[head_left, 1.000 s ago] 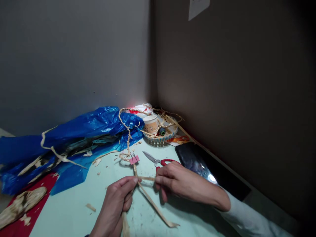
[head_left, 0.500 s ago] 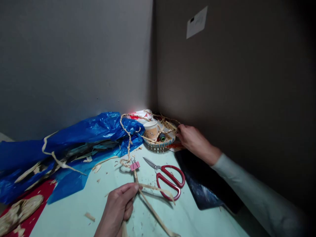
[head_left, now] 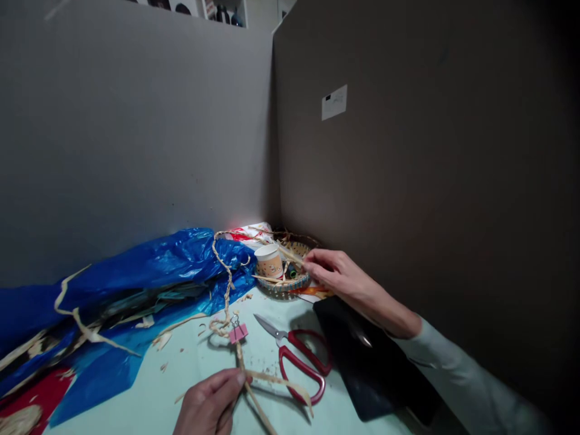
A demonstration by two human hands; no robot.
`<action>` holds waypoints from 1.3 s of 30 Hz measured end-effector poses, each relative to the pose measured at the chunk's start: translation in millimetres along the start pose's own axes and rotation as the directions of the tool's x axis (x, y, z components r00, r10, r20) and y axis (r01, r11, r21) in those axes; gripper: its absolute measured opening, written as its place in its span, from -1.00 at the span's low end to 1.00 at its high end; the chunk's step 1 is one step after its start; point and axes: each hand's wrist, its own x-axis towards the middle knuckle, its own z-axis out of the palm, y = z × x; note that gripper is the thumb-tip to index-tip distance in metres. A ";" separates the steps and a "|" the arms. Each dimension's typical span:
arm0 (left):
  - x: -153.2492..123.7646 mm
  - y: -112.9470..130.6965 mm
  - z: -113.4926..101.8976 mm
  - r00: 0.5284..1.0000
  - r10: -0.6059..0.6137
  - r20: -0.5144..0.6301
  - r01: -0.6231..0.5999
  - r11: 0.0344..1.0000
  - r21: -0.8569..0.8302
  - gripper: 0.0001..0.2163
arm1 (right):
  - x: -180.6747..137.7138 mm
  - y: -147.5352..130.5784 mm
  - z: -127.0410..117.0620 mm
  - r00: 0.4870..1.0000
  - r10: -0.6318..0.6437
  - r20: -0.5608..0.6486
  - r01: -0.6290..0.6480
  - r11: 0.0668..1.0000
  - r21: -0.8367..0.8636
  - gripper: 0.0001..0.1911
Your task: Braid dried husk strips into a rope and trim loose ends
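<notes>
- Left hand (head_left: 206, 409), bottom centre: thumb and forefinger pinched shut on the husk strips (head_left: 276, 380), just below the pink clip (head_left: 238, 333). The wrist is cut off by the frame edge.
- Right hand (head_left: 333, 275), centre right: fingertips closed on a loose strip (head_left: 290, 254) over the basket (head_left: 283, 285).
- Handling, as a judgement: a firm left pinch keeps the braid (head_left: 223, 284) from slackening. The strip is best drawn clear of the paper cup (head_left: 269, 261).
- Scissors (head_left: 301, 362): flat on the table between the hands.
- Unclear: the basket contents are tangled and the strip's far end is hidden.

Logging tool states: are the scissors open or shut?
Shut: the scissors lie with both blades together in a single point, red handles side by side.
</notes>
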 end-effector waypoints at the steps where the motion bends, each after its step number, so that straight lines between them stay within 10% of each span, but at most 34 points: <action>1: -0.3 -1.0 -0.7 1.000 0.012 0.018 -0.012 1.000 0.005 -0.66 | -6.3 -8.3 2.5 0.997 -0.041 0.069 0.036 0.996 0.077 -0.70; 5: -3.1 -1.8 -1.7 0.999 0.036 0.022 -0.035 0.999 -0.038 -0.71 | -27.6 -26.7 29.3 0.897 -0.151 0.415 -0.109 0.835 0.539 -0.70; 8: -4.7 -0.8 -1.2 0.999 0.034 0.016 -0.033 0.997 -0.069 -0.74 | -36.1 -29.8 52.6 0.843 -0.145 0.518 -0.186 0.825 0.534 -0.71; 22: -4.9 -2.4 -1.7 0.999 0.030 0.011 -0.030 0.999 -0.025 -0.77 | -69.3 -38.8 91.9 0.928 -0.117 0.355 0.153 0.985 -0.075 -0.74; 39: -7.1 -4.4 2.8 0.996 0.029 -0.090 -0.025 0.999 0.043 -0.71 | -79.8 -35.7 93.7 0.902 -0.179 0.392 0.280 0.935 -0.218 -0.85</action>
